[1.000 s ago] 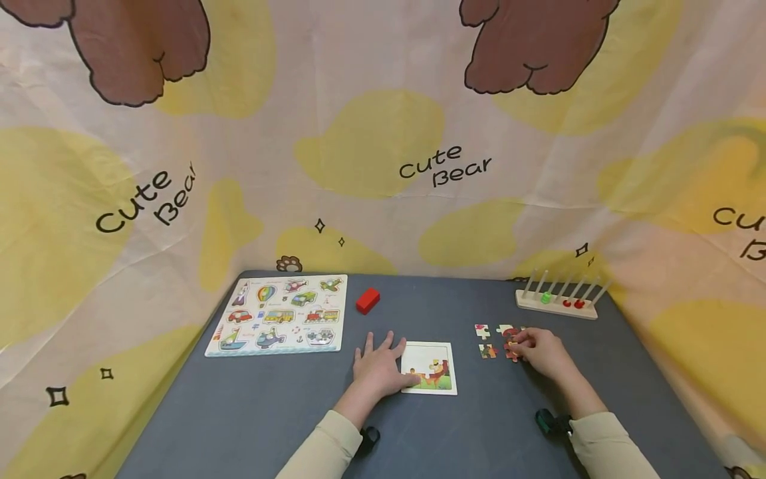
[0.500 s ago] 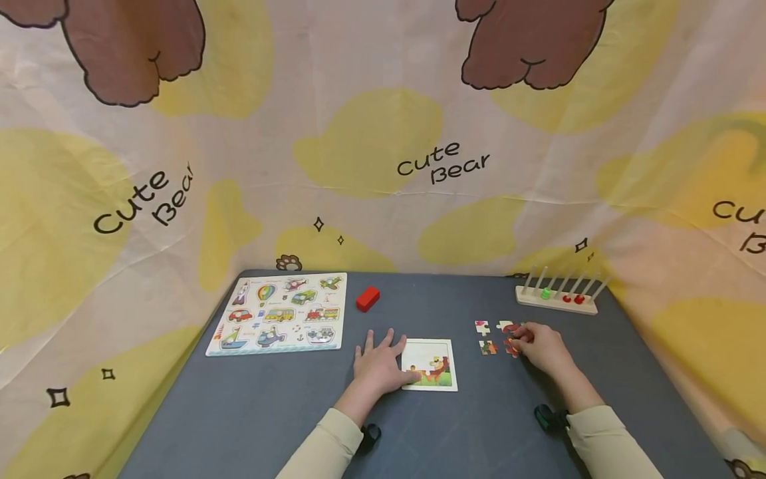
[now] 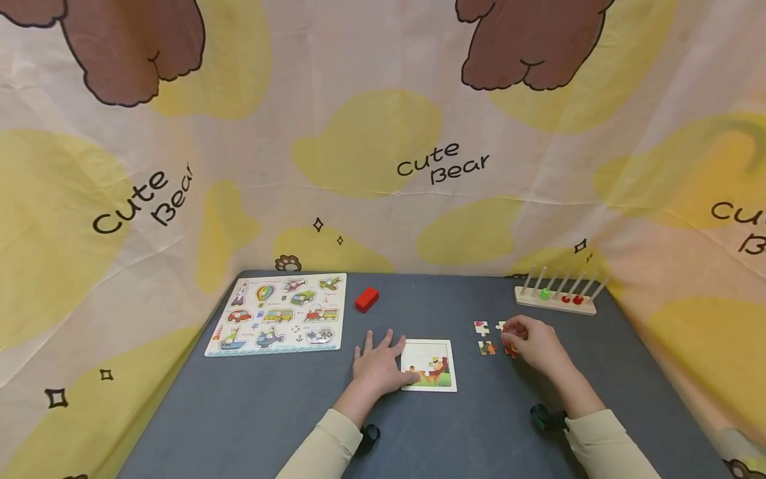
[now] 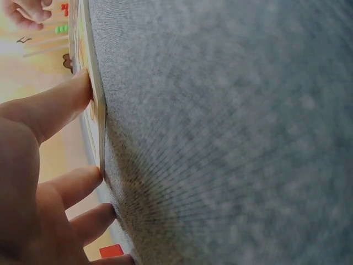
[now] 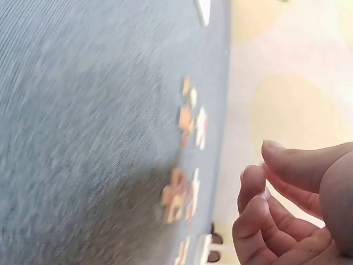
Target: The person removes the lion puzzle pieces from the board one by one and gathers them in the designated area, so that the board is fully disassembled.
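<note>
My left hand [image 3: 378, 369] lies spread at the left side of a small white-framed jigsaw board [image 3: 453, 366]. Its thumb presses on the board's lower left part, and the index fingertip touches the edge in the left wrist view. An animal picture fills the board's lower part; the upper part is white. Loose jigsaw pieces [image 3: 487, 348] lie to the right. Over them hovers my right hand [image 3: 541, 346], hiding some in the head view. In the right wrist view its fingers are loosely bent, with nothing visible between them, and several blurred pieces [image 5: 174, 196] lie on the table.
A vehicle picture board [image 3: 275, 313] lies at the back left. Beside it is a red block [image 3: 367, 300]. A wooden peg stand [image 3: 555, 301] with green and red beads stands at the back right. A bear-print cloth [image 3: 359, 146] hangs behind the table.
My right hand has risen from the pieces it was touching and shifted slightly left. The left hand stays on the board. The head view has tilted slightly.
</note>
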Motion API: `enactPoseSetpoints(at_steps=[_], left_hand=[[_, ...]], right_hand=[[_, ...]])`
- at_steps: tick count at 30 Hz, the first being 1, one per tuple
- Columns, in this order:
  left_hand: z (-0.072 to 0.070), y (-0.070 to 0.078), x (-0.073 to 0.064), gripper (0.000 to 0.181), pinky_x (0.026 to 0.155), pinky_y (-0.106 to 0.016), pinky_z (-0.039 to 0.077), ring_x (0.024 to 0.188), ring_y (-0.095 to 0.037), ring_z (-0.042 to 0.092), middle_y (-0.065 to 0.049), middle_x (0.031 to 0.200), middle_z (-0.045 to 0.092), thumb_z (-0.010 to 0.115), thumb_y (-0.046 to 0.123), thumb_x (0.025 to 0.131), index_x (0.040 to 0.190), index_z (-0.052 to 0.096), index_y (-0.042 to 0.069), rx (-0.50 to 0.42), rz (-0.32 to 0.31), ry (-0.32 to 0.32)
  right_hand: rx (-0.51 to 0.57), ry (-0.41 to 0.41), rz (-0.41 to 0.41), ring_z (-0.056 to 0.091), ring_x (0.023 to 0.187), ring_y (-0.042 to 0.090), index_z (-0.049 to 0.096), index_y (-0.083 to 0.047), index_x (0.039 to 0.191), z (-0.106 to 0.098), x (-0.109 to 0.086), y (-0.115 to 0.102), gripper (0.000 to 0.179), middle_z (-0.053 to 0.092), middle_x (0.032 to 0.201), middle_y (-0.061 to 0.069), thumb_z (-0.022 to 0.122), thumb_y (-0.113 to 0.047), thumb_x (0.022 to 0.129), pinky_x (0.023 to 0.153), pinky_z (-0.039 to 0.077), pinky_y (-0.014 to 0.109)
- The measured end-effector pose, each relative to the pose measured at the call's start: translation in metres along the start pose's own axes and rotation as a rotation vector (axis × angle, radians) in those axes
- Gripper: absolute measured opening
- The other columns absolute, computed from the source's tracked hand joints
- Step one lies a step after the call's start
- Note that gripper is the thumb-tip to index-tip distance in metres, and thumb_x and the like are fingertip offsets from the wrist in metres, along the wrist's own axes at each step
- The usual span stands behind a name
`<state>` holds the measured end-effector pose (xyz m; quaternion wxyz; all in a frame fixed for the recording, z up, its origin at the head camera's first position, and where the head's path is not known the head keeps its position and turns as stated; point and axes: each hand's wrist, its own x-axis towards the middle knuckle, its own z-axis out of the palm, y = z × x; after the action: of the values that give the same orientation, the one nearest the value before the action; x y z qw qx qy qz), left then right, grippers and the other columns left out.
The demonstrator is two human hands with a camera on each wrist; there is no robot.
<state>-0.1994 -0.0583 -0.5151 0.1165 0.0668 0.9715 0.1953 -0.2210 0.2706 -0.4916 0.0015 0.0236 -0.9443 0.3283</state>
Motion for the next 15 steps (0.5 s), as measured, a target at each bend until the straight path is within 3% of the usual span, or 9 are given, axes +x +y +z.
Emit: enactPoseSetpoints(at_steps=[5, 15], left_hand=[[0.001, 0.0, 0.001, 0.087, 0.116, -0.071, 0.019, 0.153, -0.047, 0.013, -0.006, 0.164, 0.035, 0.076, 0.061, 0.078, 0.152, 0.048, 0.026, 0.002, 0.001, -0.01], [-0.002, 0.001, 0.0, 0.087, 0.117, -0.071, 0.017, 0.154, -0.047, 0.01, -0.006, 0.165, 0.031, 0.074, 0.061, 0.08, 0.154, 0.045, 0.026, -0.005, -0.001, -0.033]], right_hand=[[0.036, -0.009, -0.026, 0.061, 0.069, 0.015, 0.067, 0.0, 0.115, 0.003, -0.004, -0.014, 0.025, 0.07, 0.09, 0.007, 0.07, -0.015, 0.095, 0.057, 0.05, 0.031], [0.06, 0.013, -0.109, 0.058, 0.069, 0.013, 0.069, -0.001, 0.113, 0.02, -0.01, -0.039, 0.025, 0.07, 0.088, 0.004, 0.074, -0.012, 0.092, 0.057, 0.048, 0.026]])
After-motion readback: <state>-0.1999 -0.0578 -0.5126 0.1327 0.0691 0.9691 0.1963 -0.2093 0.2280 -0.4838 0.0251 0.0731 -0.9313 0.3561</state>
